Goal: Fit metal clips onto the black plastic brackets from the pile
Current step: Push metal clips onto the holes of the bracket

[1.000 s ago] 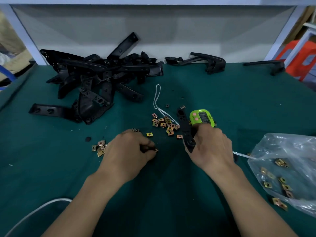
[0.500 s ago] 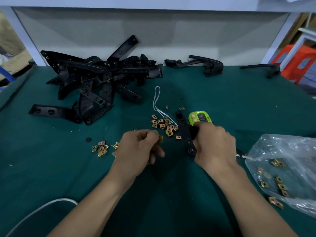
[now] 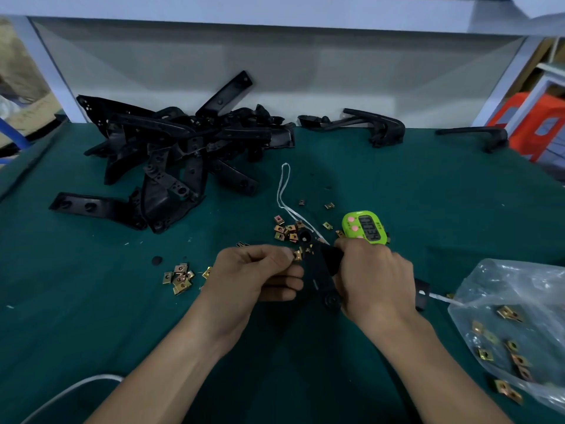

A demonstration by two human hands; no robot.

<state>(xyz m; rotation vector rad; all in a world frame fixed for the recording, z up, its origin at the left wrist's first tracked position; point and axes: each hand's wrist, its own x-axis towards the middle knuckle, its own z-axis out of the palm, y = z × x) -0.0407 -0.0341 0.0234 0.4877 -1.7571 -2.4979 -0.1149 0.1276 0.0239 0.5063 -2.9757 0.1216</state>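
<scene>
- Head view: the left hand (image 3: 253, 270) has lifted off the green cloth (image 3: 91, 316) since a second ago and now pinches one metal clip (image 3: 297, 255) between thumb and forefinger
- The right hand (image 3: 373, 276), fingers curled round a black bracket (image 3: 321, 280), keeps it beside the clip; they may be touching, but blur hides it
- Picking looks done, so seating the clip comes next
- The bracket pile (image 3: 171, 154) lies well apart, back left

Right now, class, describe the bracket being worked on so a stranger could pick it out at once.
Start from the green table and find the lime-green timer near its middle. Just in front, the right hand grips one black bracket. Unlike the heaped pile at the back left, it alone is held.
</scene>
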